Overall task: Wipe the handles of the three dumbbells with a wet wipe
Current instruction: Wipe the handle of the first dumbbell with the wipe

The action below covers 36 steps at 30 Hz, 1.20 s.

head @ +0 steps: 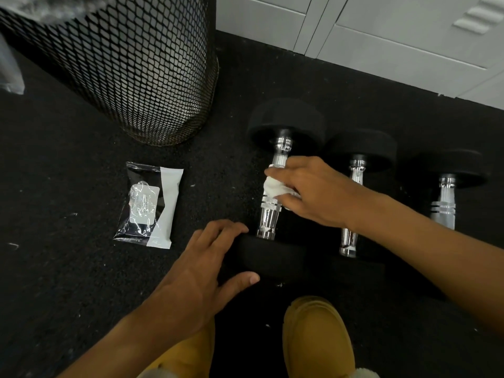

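Observation:
Three black dumbbells with chrome handles lie side by side on the dark floor. On the left dumbbell's handle, my right hand presses a crumpled white wet wipe around its middle. My left hand rests with spread fingers on that dumbbell's near black weight, holding nothing. The middle dumbbell's handle is partly hidden behind my right wrist. My right forearm covers the near end of the right dumbbell's handle.
A black and white wet wipe packet lies on the rubber floor to the left. A black mesh bin stands behind it. Grey lockers line the back right. Yellow boots are at the bottom.

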Each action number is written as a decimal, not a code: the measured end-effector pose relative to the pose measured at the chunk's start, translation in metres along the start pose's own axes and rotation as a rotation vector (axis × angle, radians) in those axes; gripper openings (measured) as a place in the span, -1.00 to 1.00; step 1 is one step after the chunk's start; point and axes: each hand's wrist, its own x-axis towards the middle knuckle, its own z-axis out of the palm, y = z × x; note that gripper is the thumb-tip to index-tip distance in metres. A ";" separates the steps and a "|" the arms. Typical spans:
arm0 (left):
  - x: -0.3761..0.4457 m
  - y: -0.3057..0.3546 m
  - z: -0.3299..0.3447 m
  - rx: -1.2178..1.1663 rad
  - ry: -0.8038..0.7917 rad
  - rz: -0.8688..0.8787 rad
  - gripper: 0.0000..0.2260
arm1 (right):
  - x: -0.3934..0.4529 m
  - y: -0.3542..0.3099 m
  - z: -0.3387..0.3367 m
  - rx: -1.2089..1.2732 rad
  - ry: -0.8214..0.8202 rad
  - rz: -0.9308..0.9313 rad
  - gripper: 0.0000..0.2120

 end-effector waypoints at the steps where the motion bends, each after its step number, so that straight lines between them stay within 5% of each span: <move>1: 0.000 0.000 0.000 0.000 0.000 0.002 -0.49 | 0.001 -0.001 -0.001 -0.016 0.008 -0.036 -0.64; 7: 0.000 -0.002 0.000 -0.005 0.007 0.002 -0.48 | 0.004 0.003 0.004 -0.070 0.010 -0.147 -0.77; 19: 0.001 0.001 -0.001 -0.001 -0.002 -0.001 -0.48 | -0.001 0.012 -0.005 0.210 0.320 0.161 -0.77; 28: -0.001 -0.001 -0.001 -0.011 0.005 0.001 -0.49 | -0.027 0.026 -0.038 0.117 0.410 0.205 -0.81; 36: -0.001 0.000 0.000 0.011 0.015 0.016 -0.48 | -0.037 0.037 -0.012 0.470 0.520 0.382 -0.83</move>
